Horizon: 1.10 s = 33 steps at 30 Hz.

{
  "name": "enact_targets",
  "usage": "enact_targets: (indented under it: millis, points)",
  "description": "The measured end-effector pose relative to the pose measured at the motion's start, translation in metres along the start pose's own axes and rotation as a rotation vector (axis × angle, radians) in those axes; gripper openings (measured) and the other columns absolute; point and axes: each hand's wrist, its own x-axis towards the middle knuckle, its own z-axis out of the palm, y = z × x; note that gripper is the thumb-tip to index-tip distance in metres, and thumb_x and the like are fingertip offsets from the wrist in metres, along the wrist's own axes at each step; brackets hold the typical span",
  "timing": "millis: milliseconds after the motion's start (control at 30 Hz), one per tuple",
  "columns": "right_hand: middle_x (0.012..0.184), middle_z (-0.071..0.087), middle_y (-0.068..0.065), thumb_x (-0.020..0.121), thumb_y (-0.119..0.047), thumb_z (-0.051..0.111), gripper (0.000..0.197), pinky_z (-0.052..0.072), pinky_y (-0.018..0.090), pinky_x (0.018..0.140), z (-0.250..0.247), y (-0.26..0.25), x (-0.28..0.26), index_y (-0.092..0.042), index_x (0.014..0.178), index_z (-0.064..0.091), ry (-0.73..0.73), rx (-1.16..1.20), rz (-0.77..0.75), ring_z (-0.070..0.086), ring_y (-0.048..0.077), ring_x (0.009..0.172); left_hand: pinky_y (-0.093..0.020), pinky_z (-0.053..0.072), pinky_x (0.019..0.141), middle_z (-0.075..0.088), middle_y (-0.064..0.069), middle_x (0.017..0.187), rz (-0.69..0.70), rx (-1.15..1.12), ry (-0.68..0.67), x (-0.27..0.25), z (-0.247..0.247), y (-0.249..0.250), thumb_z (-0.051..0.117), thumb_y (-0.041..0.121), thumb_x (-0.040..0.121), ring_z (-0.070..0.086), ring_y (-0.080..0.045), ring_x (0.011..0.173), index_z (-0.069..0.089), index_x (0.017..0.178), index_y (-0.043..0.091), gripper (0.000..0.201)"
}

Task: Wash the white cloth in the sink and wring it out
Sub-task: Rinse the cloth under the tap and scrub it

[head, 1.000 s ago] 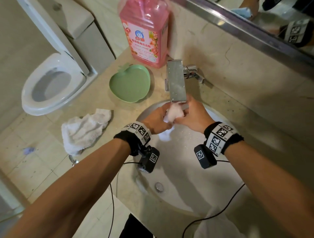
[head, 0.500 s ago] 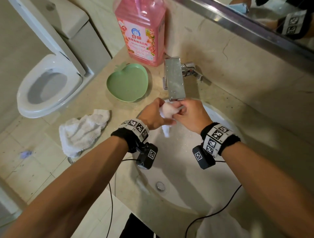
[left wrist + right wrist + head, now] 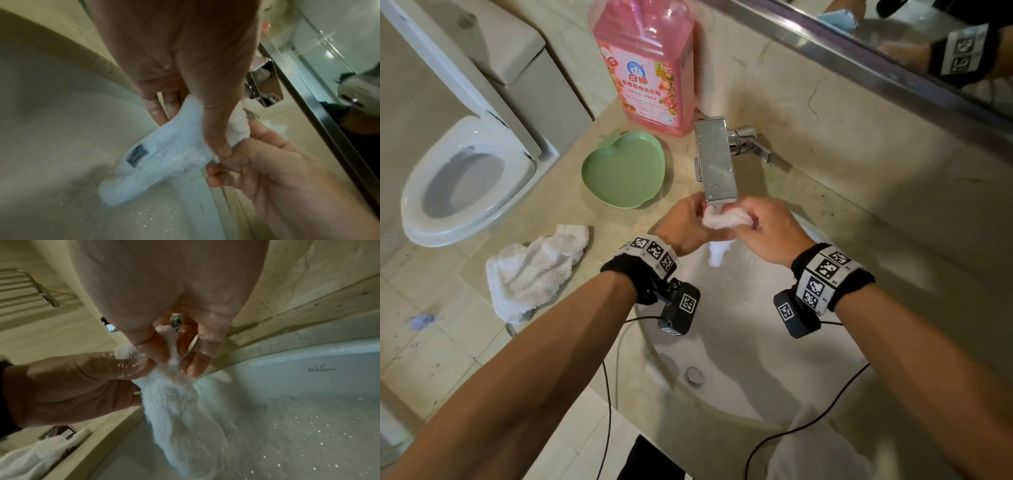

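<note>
A wet white cloth (image 3: pixel 726 219) is bunched between both hands just under the square chrome faucet spout (image 3: pixel 715 162), above the round sink basin (image 3: pixel 750 370). My left hand (image 3: pixel 688 222) grips its left side and my right hand (image 3: pixel 767 228) grips its right side, fingers curled round it. A tail of the cloth (image 3: pixel 717 255) hangs down into the basin. The left wrist view shows the cloth (image 3: pixel 164 155) with a small dark label, pinched by my left fingers (image 3: pixel 216 138). In the right wrist view the cloth (image 3: pixel 174 402) hangs from my right fingers (image 3: pixel 195 363).
A second white towel (image 3: pixel 534 270) lies on the counter left of the sink. A green apple-shaped dish (image 3: pixel 625 169) and a pink detergent bottle (image 3: pixel 645 65) stand behind it. A toilet (image 3: pixel 462 185) is at far left. The drain (image 3: pixel 694 375) sits low in the basin.
Both hands have shifted slightly and kept rubbing the cloth under the spout; the bunched part now lies more sideways between them.
</note>
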Motion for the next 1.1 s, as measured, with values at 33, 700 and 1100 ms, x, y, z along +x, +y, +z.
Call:
enact_targets:
  millis: [33,700,1100]
  points:
    - [0.078,0.062,-0.01,0.082,-0.014,0.067,0.02,0.042,0.018,0.058,-0.002,0.002,0.001,-0.024,0.099,0.067,-0.009,-0.001,-0.004,0.057,0.009,0.07,-0.025,0.055,0.085,0.07,0.008,0.111,0.011,-0.02,0.018,0.0,0.0,0.002,0.091,0.039,0.064,0.068,-0.005,0.097,0.054,0.126,0.014,0.076]
    - [0.102,0.075,-0.008,0.084,-0.029,0.081,0.026,0.059,0.03,0.083,0.022,-0.01,0.035,-0.024,0.109,0.074,-0.068,0.323,0.245,0.071,0.013,0.099,-0.032,0.039,0.061,0.062,-0.004,0.079,-0.158,0.285,0.349,-0.024,-0.05,-0.014,0.059,0.059,0.089,0.057,-0.023,0.072,0.056,0.088,0.012,0.047]
    - [0.113,0.063,0.009,0.095,-0.008,0.054,0.039,0.05,0.034,0.085,0.041,-0.016,0.014,-0.013,0.134,0.054,-0.038,0.052,0.33,0.062,0.029,0.106,-0.051,0.053,0.09,0.057,-0.021,0.127,-0.264,0.079,0.139,-0.023,-0.026,-0.002,0.044,0.045,0.101,0.063,-0.038,0.106,0.04,0.131,0.001,0.053]
